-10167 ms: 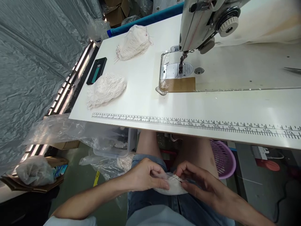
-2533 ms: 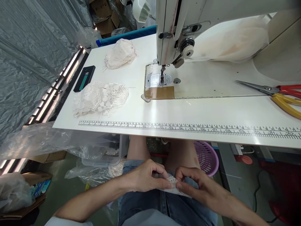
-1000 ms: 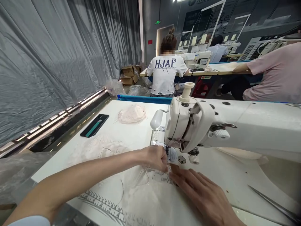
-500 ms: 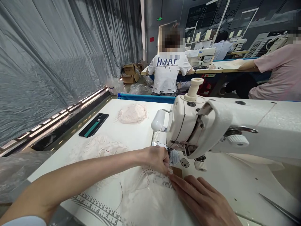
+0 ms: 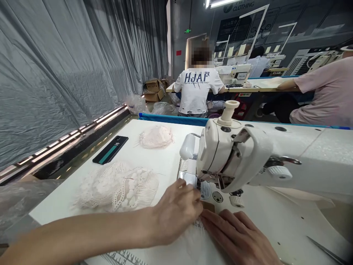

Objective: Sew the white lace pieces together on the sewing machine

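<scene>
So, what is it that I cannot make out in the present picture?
In the head view:
Left hand: fingertips hidden behind its own knuckles.
White fabric: partly covered by the left hand and right hand, blurred below.
Needle tip: hidden by the machine head and left hand.
Ruler: cut off by the bottom edge.
Pointed blade: cut off at lower right.

A tube light [image 5: 222, 3] glares at the top edge; the white table [image 5: 168, 162] is bright, the far wall [image 5: 179, 22] dim. The left forearm [image 5: 82, 235] and the cloth [image 5: 191, 241] beside it look blurred.
</scene>
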{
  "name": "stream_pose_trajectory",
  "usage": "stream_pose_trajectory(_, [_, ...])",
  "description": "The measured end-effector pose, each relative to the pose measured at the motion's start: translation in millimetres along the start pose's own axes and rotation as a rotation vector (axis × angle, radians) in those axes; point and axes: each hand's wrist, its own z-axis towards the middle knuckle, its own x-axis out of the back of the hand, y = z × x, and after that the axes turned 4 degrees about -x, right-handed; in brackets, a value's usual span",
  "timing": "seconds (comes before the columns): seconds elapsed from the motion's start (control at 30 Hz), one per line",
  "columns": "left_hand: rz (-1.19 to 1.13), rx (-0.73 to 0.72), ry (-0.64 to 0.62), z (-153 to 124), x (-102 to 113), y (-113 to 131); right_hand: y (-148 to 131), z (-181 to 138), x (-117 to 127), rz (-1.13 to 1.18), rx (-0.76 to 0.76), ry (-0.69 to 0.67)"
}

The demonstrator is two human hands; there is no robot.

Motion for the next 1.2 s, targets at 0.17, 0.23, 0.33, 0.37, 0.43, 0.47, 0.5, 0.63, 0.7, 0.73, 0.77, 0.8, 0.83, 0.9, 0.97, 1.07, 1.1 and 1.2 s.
stream_pose_trajectory(0.17, [0.037,-0.032,0.058,-5.9,-9.6,-2.6,5.1,3.5,6.0,-0.012,-0.007,-0.072])
stream_pose_trajectory(0.23, [0.017,-0.054,0.052,-3.7,-9.2,-10.9,8.4,6.2,10.2,-0.04,-0.008,-0.137])
stream_pose_trajectory(0.33, [-0.031,-0.053,0.048,-0.3,-9.4,-21.3,12.5,7.3,11.2,-0.111,-0.012,-0.192])
stream_pose_trajectory(0.37, [-0.048,-0.047,0.057,0.7,-10.3,-23.5,13.4,7.1,10.2,-0.135,-0.008,-0.205])
stream_pose_trajectory(0.43, [-0.076,-0.048,0.082,2.2,-13.5,-26.6,14.4,6.7,7.8,-0.171,0.002,-0.216])
stream_pose_trajectory(0.47, [-0.081,-0.053,0.097,2.5,-15.7,-27.8,14.5,6.8,6.7,-0.186,-0.005,-0.222])
stream_pose_trajectory(0.5, [-0.076,-0.061,0.12,2.7,-18.1,-28.8,14.2,7.1,6.0,-0.197,-0.018,-0.228])
stream_pose_trajectory(0.63, [-0.037,-0.069,0.185,2.7,-25.8,-32.9,12.0,9.6,5.9,-0.204,-0.079,-0.24])
stream_pose_trajectory(0.7, [-0.046,-0.069,0.174,3.5,-25.6,-34.7,11.2,10.2,6.2,-0.192,-0.09,-0.247])
stream_pose_trajectory(0.73, [-0.053,-0.07,0.16,4.2,-24.7,-35.5,11.0,10.1,6.1,-0.184,-0.093,-0.25])
stream_pose_trajectory(0.77, [-0.058,-0.071,0.152,4.9,-23.4,-36.2,11.0,9.9,5.9,-0.178,-0.097,-0.254])
stream_pose_trajectory(0.8, [-0.058,-0.07,0.145,5.5,-22.3,-36.9,11.1,9.6,5.7,-0.173,-0.096,-0.256])
stream_pose_trajectory(0.83, [-0.054,-0.069,0.141,6.1,-21.4,-37.3,11.2,9.3,5.4,-0.171,-0.095,-0.257])
stream_pose_trajectory(0.9, [-0.031,-0.078,0.144,6.6,-21.1,-37.3,11.6,9.1,5.3,-0.176,-0.095,-0.262])
stream_pose_trajectory(0.97, [0.019,-0.08,0.163,5.8,-22.0,-35.1,11.8,9.5,5.8,-0.188,-0.085,-0.251])
stream_pose_trajectory(1.07, [0.124,-0.073,0.213,2.1,-21.9,-26.3,11.6,10.2,7.2,-0.227,-0.066,-0.258])
stream_pose_trajectory(1.1, [0.15,-0.072,0.222,0.6,-21.0,-22.3,11.4,10.2,7.4,-0.241,-0.064,-0.272])
stream_pose_trajectory(1.2, [0.157,-0.067,0.203,-3.4,-17.6,-10.6,11.4,8.9,6.9,-0.26,-0.047,-0.303])
